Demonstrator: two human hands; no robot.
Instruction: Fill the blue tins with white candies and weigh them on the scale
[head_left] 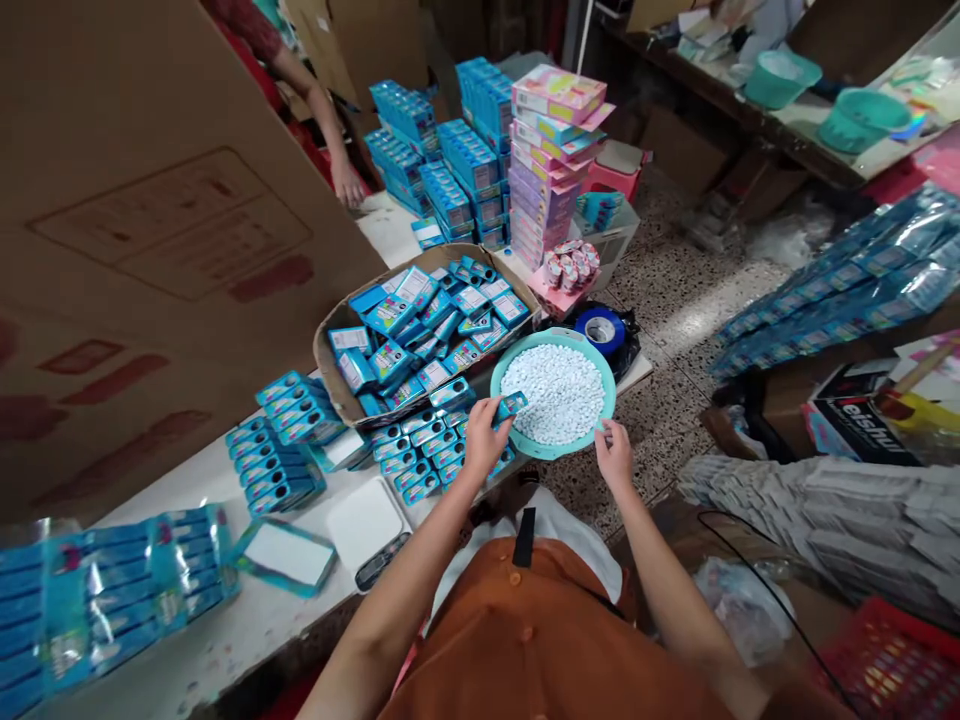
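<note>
Thumb and fingers of my left hand [484, 440] pinch a small blue box [511, 405], holding it just over the edge of a round teal basin [525, 350] heaped with small white pellets [553, 393]. Fingertips of my right hand [615, 452] touch the near rim of that basin; from here I cannot tell whether they are holding anything. The basin sits on the white worktop [187, 610], just beside a torn cardboard tray [330, 365] full of loosely piled blue boxes [427, 335]. Tidy rows of blue boxes [420, 450] lie right in front of the tray, and more are lined up further left [281, 450]. Near my left forearm are a white rectangular lid [365, 520] and a blue-edged white card [286, 557]. A roll of blue tape [600, 332] stands just past the basin. Beyond it, a tall stack of pink and purple cartons [551, 165] rises beside piles of blue cartons [457, 160]. Another person's hand [346, 183] rests at the far end of the worktop, past a big cardboard sheet [150, 250] that stands on my left. Long plastic-wrapped blue strips [832, 290] lie to my right, above the speckled terrazzo floor [675, 300], and two teal basins [817, 100] sit on a far bench.
</note>
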